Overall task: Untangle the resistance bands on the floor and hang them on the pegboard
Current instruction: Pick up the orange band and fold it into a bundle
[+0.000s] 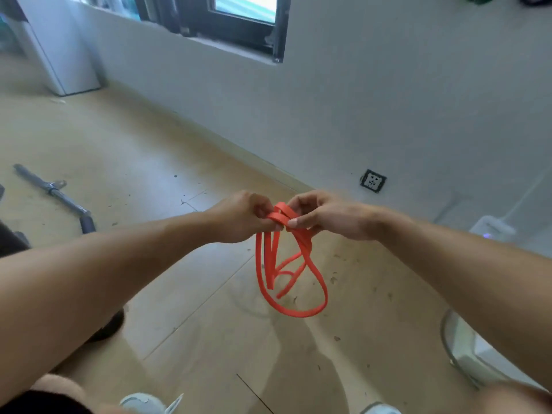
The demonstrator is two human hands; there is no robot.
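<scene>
An orange resistance band [291, 282] hangs in tangled loops above the wooden floor, in the middle of the view. Its knotted top sits between my two hands. My left hand [242, 218] pinches the knot from the left with curled fingers. From the right, my right hand [325, 216] pinches the same knot, thumb and fingertips on the band. The loops dangle freely below the hands and do not touch the floor. No pegboard shows in the view.
A grey metal bar with a handle [55, 194] lies on the floor at the left. A white wall with a socket [373, 180] runs along the right. A glass table edge [454, 345] stands at the lower right. A white cabinet [64, 52] is far left.
</scene>
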